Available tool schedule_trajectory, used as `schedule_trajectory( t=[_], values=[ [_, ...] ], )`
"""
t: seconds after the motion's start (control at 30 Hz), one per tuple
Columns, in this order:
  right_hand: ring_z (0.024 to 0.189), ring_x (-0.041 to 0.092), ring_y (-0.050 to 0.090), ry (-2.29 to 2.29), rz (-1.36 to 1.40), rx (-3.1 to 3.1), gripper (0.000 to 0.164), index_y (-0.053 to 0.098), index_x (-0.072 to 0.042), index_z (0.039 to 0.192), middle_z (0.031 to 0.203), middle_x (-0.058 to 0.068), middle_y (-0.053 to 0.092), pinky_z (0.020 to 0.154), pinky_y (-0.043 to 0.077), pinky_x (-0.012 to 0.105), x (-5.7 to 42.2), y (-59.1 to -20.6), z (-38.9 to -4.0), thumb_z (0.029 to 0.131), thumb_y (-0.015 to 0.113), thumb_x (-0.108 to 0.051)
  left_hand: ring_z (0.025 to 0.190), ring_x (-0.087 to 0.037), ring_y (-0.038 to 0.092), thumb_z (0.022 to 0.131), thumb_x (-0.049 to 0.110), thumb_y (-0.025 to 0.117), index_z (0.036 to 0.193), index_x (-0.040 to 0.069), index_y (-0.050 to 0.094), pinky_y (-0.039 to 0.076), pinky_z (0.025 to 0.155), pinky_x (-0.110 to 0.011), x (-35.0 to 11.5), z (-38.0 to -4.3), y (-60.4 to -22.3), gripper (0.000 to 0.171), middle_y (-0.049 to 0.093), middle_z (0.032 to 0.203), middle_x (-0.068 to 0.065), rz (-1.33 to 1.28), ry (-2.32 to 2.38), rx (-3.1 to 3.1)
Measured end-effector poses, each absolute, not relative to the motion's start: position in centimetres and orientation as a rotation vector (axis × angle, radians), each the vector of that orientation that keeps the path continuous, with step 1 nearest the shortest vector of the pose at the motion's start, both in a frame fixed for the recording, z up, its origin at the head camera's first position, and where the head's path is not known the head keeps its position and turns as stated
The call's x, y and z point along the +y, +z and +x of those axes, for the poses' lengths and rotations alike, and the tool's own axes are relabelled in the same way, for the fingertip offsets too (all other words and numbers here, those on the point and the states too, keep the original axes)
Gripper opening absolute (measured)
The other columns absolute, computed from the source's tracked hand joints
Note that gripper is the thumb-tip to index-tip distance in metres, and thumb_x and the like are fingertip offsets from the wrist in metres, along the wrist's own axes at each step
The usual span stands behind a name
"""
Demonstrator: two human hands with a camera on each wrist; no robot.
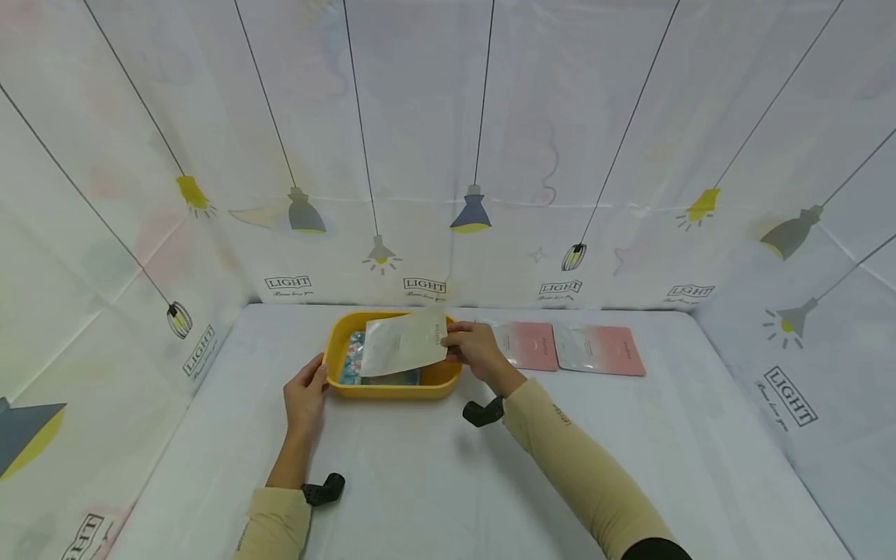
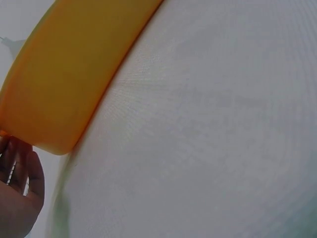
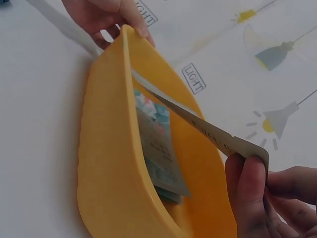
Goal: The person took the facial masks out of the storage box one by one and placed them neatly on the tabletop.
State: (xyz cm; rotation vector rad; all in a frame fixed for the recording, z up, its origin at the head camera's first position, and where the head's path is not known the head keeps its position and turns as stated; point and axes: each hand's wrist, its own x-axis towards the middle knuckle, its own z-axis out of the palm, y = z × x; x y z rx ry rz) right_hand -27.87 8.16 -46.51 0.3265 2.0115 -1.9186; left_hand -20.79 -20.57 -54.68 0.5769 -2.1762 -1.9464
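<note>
A yellow plastic basket (image 1: pixel 392 393) stands on the white table. My left hand (image 1: pixel 306 397) grips the rim at its left end; in the right wrist view the fingers of that left hand (image 3: pixel 106 15) lie on both sides of the rim. Between thumb and fingers, my right hand (image 1: pixel 479 354) pinches the right edge of a pale, flat sheet-mask packet (image 1: pixel 402 342). This packet is held tilted over the basket, partly covering what lies inside. Beneath it are several flat packets (image 3: pixel 161 144), one with a blue floral print (image 1: pixel 352 358).
Two pink-and-silver sheet-mask packets, one nearer (image 1: pixel 535 346) and one farther right (image 1: pixel 602 350), lie side by side on the table, right of the basket. A white curtain (image 1: pixel 420 155) printed with lamps hangs behind and at both sides of the table.
</note>
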Motion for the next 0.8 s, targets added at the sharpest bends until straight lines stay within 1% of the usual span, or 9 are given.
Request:
schedule_trajectory(
  t=[0.4, 0.57, 0.67, 0.8],
  values=[
    [0.062, 0.015, 0.061, -1.966, 0.325, 1.960, 0.033, 0.064, -0.003, 0.120, 0.104, 0.013, 0.069, 0.063, 0.058, 0.023, 9.3, -46.2, -28.0, 0.087, 0.068, -0.002, 0.124, -0.020, 0.053, 0.103, 0.027, 0.049, 0.142, 0.012, 0.051, 0.046, 0.076, -0.001, -20.6, -20.9, -54.8, 0.042, 0.052, 0.146, -0.006, 0.584, -1.943, -2.177],
    [0.061, 0.014, 0.060, -1.969, 0.312, 1.969, 0.033, 0.064, -0.004, 0.120, 0.098, 0.010, 0.071, 0.060, 0.055, 0.022, 10.0, -46.3, -27.8, 0.087, 0.068, -0.003, 0.121, -0.019, 0.054, 0.103, 0.026, 0.049, 0.142, 0.011, 0.051, 0.047, 0.075, -0.002, -20.6, -20.7, -54.9, 0.042, 0.053, 0.145, -0.007, 0.562, -1.948, -2.155],
    [0.063, 0.013, 0.062, -1.972, 0.310, 1.973, 0.033, 0.064, -0.005, 0.120, 0.096, 0.009, 0.071, 0.061, 0.055, 0.022, 10.6, -46.3, -27.7, 0.086, 0.068, -0.003, 0.120, -0.017, 0.054, 0.103, 0.026, 0.050, 0.142, 0.010, 0.051, 0.047, 0.076, -0.002, -20.6, -20.7, -54.9, 0.042, 0.053, 0.145, -0.008, 0.547, -1.950, -2.148],
    [0.068, 0.014, 0.063, -1.986, 0.313, 1.961, 0.036, 0.062, -0.004, 0.123, 0.101, 0.010, 0.070, 0.063, 0.057, 0.023, 11.5, -46.4, -27.5, 0.087, 0.068, -0.003, 0.120, -0.015, 0.053, 0.102, 0.028, 0.049, 0.142, 0.010, 0.050, 0.047, 0.077, -0.002, -20.6, -20.8, -54.9, 0.044, 0.052, 0.146, -0.006, 0.543, -1.954, -2.152]
  ],
)
